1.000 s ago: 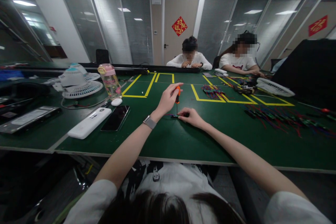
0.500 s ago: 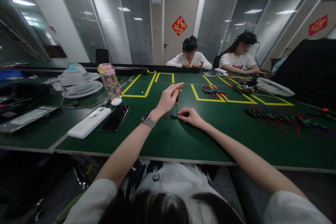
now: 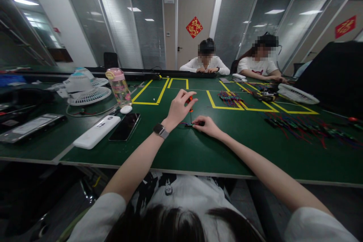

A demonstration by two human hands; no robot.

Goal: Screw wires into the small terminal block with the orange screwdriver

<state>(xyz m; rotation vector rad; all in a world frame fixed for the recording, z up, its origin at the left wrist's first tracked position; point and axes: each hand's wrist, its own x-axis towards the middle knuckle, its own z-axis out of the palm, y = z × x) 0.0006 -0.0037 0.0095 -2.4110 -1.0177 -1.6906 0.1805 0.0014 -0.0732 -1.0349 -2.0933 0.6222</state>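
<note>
My left hand (image 3: 179,107), with a watch on its wrist, is at the handle of an upright screwdriver (image 3: 191,115). The handle is orange and black and partly hidden; thumb and index finger are spread around it, the other fingers curled near it. Its thin shaft points down to a small circuit board (image 3: 188,124) with red and blue wires, lying on the green table (image 3: 176,151). My right hand (image 3: 208,126) pinches the board's right end between thumb and fingers. Something dark shows under those fingers, too small to name.
On the left are a phone (image 3: 124,127), a white power bank (image 3: 97,131), a pink-lidded bottle (image 3: 119,87) and a white fan (image 3: 89,96). Wired boards lie in a bundle (image 3: 230,98) and a long row (image 3: 309,126) rightward. Two people sit across the table.
My left thumb and index finger have spread apart around the screwdriver handle, and the hand has turned slightly. The right hand and the board stay in place.
</note>
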